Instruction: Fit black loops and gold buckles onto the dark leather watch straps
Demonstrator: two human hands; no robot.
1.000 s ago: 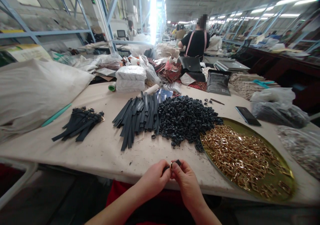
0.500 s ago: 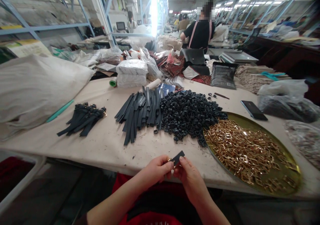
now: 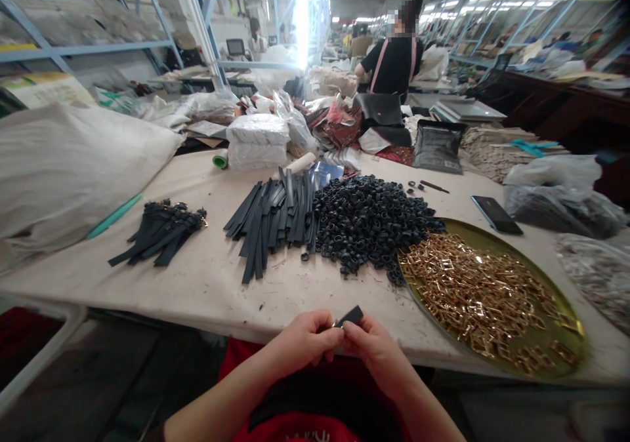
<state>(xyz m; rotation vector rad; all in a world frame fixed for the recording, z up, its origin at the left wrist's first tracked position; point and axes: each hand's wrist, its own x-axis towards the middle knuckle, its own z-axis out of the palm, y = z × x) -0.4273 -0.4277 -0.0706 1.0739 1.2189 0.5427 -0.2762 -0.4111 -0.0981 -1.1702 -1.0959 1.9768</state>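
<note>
Over the table's front edge my left hand point(image 3: 315, 337) and my right hand point(image 3: 367, 342) meet, both closed on one dark strap point(image 3: 350, 316). Its short flat end sticks up between the fingers, and a bit of gold metal shows by the left fingertips; the rest is hidden in the hands. Beyond them lie a stack of loose dark straps point(image 3: 268, 222) and a heap of small dark loops point(image 3: 369, 222). To the right, a round gold tray point(image 3: 573, 337) holds many gold buckles point(image 3: 472, 291). Straps fitted with gold buckles point(image 3: 165, 232) lie bunched at the left.
A large white sack point(image 3: 73, 166) covers the table's left side. A phone point(image 3: 496, 214) and plastic bags point(image 3: 556, 193) lie at the right. Wrapped packets point(image 3: 258, 140) and leather pieces line the back. A person in black point(image 3: 394, 65) stands farther off.
My right hand has shifted its grip closer to my left hand, so less of the strap shows. The view has tilted slightly; the piles look the same.
</note>
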